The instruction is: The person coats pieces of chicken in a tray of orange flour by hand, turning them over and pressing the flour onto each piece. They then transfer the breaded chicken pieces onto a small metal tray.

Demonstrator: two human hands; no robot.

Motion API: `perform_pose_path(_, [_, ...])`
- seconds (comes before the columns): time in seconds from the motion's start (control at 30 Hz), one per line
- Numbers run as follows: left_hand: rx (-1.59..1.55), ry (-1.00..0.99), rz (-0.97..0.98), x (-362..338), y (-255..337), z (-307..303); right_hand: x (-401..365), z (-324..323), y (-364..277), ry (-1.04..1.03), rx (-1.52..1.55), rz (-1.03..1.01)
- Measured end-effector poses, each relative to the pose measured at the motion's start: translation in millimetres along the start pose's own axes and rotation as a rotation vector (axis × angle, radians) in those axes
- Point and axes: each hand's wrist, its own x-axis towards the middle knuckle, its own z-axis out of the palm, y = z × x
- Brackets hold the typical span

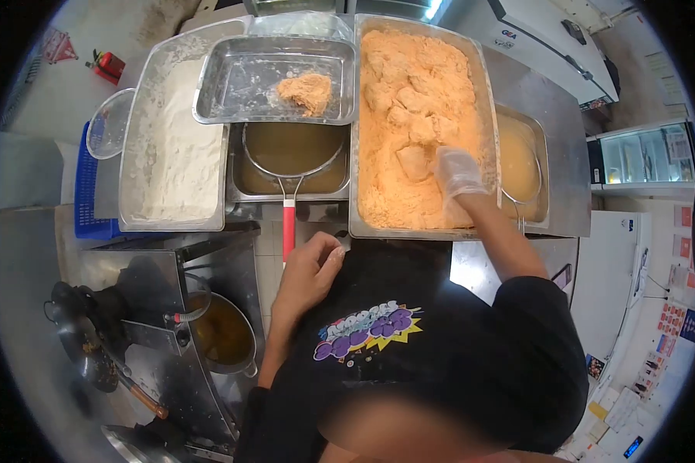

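My right hand (459,174), in a clear plastic glove, is down in a deep metal tray (353,208) of orange breading (386,197). Its fingers look extended, against the right side of a coated piece (415,162); their tips are partly hidden. More coated lumps (421,123) lie just behind that piece. My bare left hand (316,266) is beside the tray's front left corner, fingers curled and thumb pressed in; whatever it may hold is hidden. Left of it stands the red handle (289,231) of a strainer (316,171), which rests over a pan of murky liquid (259,185).
A shallow metal tray (235,77) with one breaded piece (307,92) sits above the liquid pan. White flour (181,154) fills a tray at left. A pan of pale batter (517,166) with a wire basket is at right. Below left is a pot of brown liquid (224,332).
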Motion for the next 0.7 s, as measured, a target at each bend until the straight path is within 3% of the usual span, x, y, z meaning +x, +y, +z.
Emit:
perform_pose_path(0.1, [0.104, -0.057, 0.058, 8, 7, 2, 15, 24, -4, 0.141, -0.135, -0.034])
perform_pose_path(0.17, [0.127, -0.065, 0.053, 14, 10, 5, 27, 35, -16, 0.339, 0.095, -0.266])
perform_pose_path(0.27, [0.153, -0.071, 0.033, 21, 14, 13, 25, 42, -30, 0.223, -0.153, -0.233])
perform_pose_path(0.4, [0.204, -0.025, -0.053, 34, 6, 23, 27, 51, -30, 0.255, -0.143, -0.197])
perform_pose_path(0.47, [0.182, -0.022, -0.102, 37, 9, 25, 24, 30, -35, 0.064, 0.102, -0.078])
perform_pose_path(0.5, [0.159, -0.020, -0.153, 39, 10, 25, 21, 18, -36, 0.067, 0.100, -0.080])
perform_pose_path(0.57, [0.172, 0.002, -0.151, 40, 7, 24, 14, -2, -39, -0.285, 0.108, -0.058])
perform_pose_path(0.7, [0.155, 0.033, -0.105, 45, -5, 26, 20, -5, -32, -0.379, 0.209, 0.048])
